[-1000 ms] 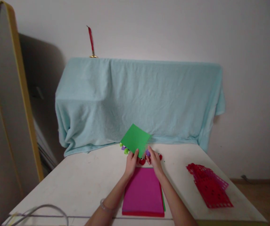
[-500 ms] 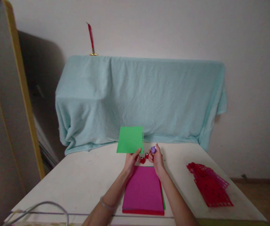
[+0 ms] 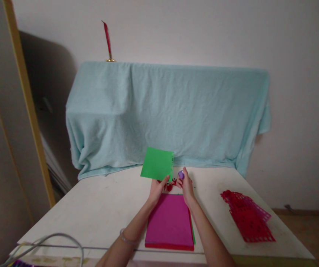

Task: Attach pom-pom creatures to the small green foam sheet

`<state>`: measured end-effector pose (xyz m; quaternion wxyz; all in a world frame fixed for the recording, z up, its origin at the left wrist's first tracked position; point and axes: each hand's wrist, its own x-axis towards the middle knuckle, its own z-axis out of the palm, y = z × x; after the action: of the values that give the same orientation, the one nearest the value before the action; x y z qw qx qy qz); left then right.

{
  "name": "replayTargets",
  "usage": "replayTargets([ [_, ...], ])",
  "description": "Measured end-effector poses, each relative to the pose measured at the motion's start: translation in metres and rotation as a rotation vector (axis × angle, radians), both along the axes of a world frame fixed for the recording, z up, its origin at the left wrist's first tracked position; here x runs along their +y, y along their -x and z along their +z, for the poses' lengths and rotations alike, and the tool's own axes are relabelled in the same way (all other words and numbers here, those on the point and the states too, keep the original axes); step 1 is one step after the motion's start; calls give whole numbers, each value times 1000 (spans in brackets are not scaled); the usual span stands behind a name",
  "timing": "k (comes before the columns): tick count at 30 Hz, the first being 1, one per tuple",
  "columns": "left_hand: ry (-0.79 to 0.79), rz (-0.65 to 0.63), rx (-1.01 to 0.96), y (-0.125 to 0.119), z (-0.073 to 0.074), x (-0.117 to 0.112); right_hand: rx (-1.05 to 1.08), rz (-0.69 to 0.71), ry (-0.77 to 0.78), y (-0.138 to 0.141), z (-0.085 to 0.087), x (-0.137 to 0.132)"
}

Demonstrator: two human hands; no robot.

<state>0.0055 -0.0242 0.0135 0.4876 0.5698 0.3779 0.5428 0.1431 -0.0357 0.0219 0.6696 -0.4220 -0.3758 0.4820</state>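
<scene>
My left hand [image 3: 158, 190] pinches the lower right part of a green sheet of paper [image 3: 157, 163] between thumb and fingers, holding it up above the table. A row of small cut-outs runs along the sheet's right edge. My right hand [image 3: 186, 187] is closed around a small purple craft punch [image 3: 181, 174], just right of that edge and apart from it. Behind and between the hands lie small red objects [image 3: 169, 187] with round white-and-dark spots, partly hidden. Below the hands rests a stack of coloured paper with a magenta sheet [image 3: 169, 222] on top.
Red cut-out paper pieces [image 3: 251, 218] with rows of holes lie on the right of the white table [image 3: 100, 211]. A light blue cloth [image 3: 170, 107] drapes over something at the back. A grey cable [image 3: 61, 234] curls at the front left.
The green sheet has shifted slightly right and turned a little clockwise in my left hand. The purple punch has tilted slightly in my right hand. The camera view has moved a little.
</scene>
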Motion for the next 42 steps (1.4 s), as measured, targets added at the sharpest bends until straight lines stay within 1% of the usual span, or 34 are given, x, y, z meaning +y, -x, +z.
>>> replayTargets([
  [2, -9, 19, 21, 0, 2, -2, -74, -112, -30, 1, 0, -1],
  [3, -15, 27, 26, 0, 3, -2, -92, -129, -39, 1, 0, -2],
  [5, -24, 31, 19, 0, 5, -4, -83, -103, -47, 0, -1, -3],
  [8, -10, 4, -7, 0, 6, -5, -71, -31, -41, -1, -1, -2],
  [12, 37, -84, -80, 1, 3, -3, -153, 62, -10, 0, -4, -1],
  [14, 56, -126, -116, 1, 0, -1, -152, 80, 3, 1, -6, 0],
  [19, 82, -181, -139, 1, -4, 1, -148, 56, 27, 2, -5, 0],
  [26, 55, -206, -116, 1, -4, 0, -187, 59, 24, 5, 2, -7],
  [34, 47, -207, -101, 1, -1, -3, -218, -4, 2, 2, -1, -5],
  [38, 28, -215, -87, 1, 1, -4, -234, -8, 5, 3, -1, -5],
  [42, 7, -221, -73, 1, 1, -4, -246, -17, -28, 3, -3, -6],
])
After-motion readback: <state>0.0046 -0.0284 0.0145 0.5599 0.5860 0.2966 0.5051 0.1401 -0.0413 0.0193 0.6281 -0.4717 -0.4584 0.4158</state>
